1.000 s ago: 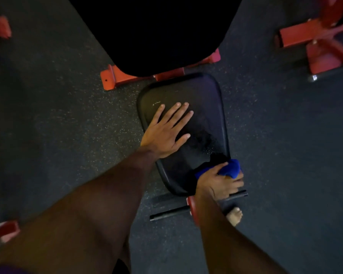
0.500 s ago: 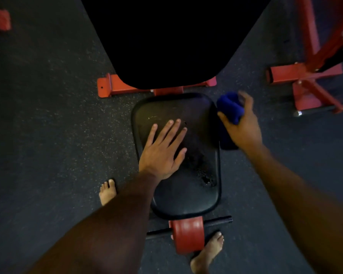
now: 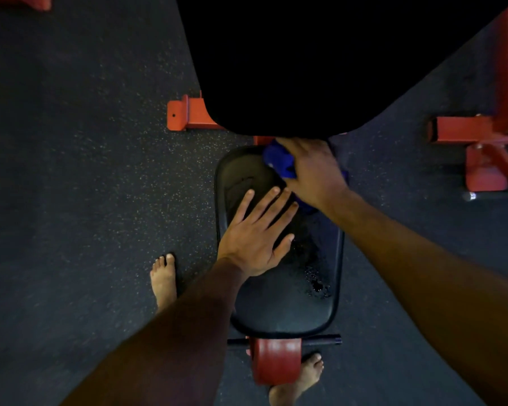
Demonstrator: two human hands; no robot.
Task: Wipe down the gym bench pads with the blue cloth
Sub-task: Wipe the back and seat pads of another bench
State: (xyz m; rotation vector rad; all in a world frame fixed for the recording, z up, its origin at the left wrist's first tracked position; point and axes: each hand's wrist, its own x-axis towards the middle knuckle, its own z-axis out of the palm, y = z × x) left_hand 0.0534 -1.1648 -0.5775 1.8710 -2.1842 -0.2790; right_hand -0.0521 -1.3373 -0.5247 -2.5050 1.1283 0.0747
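Forearms of mine come in from the bottom edge, one on each side of the bench; my bare right foot (image 3: 298, 382) stands on the dark speckled floor (image 3: 85, 200) just behind a red roller (image 3: 276, 360) at the near end of the bench, partly hidden by it, and a thin black bar (image 3: 323, 339) runs crosswise through that roller; my bare left foot (image 3: 163, 281) stands on the floor just to the left of the seat pad (image 3: 288, 312); the pad is black and glossy, with a patch of wet droplets (image 3: 316, 284) toward its right side; my left hand (image 3: 257, 235) lies flat on the middle of the pad, fingers straight and spread, grasping nothing, fingertips pointing away from me; just beyond those fingertips my right hand (image 3: 313, 171) is curled round the blue cloth (image 3: 279, 161) and holds it bunched against the far end of the seat pad, right where the pad meets the big black back pad (image 3: 320, 60); a little more blue shows below my wrist, on the pad; the back pad fills the upper middle of my view and hides the far ends of my fingers; a red frame foot (image 3: 185, 115) sticks out from under its left edge; off to the right stands another red frame (image 3: 487, 148) with a dark bar at its base.
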